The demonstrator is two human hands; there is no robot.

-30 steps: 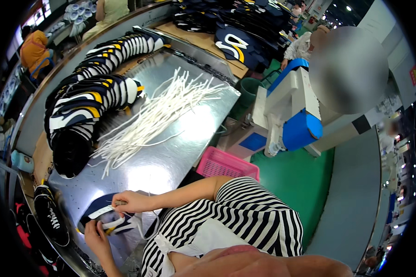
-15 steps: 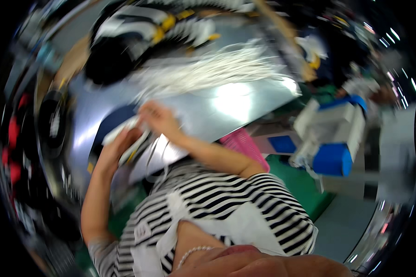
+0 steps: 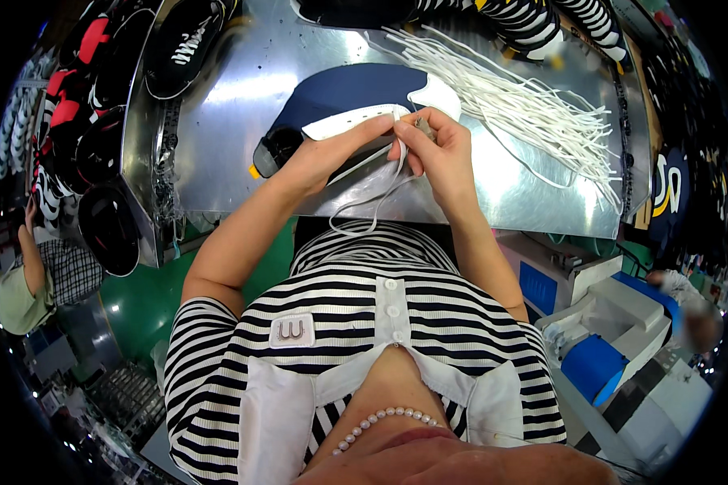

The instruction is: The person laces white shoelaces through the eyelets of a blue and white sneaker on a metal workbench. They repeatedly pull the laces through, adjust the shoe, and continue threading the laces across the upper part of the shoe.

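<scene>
A navy and white shoe upper (image 3: 352, 90) lies flat on the metal table. Along its white eyelet edge, my left hand (image 3: 325, 159) is closed, its thumb and fingers gripping that edge. My right hand (image 3: 445, 153) meets it there, pinching a white shoelace (image 3: 402, 153) at the eyelets. The lace hangs in a loose loop over the table's near edge. A small brownish-grey piece (image 3: 425, 128) shows between my right fingers; its kind I cannot make out.
A spread bundle of white laces (image 3: 518, 105) lies to the right on the metal table (image 3: 243, 105). Rows of shoe uppers (image 3: 526, 28) stand at the back. Black shoe uppers (image 3: 184, 47) are at the left. A white and blue machine (image 3: 615, 339) stands at right; another person (image 3: 36, 283) is at left.
The view has turned and steadied. My hands have come together at the upper's eyelet edge, which now lies in plain sight, with the right hand pinching the lace.
</scene>
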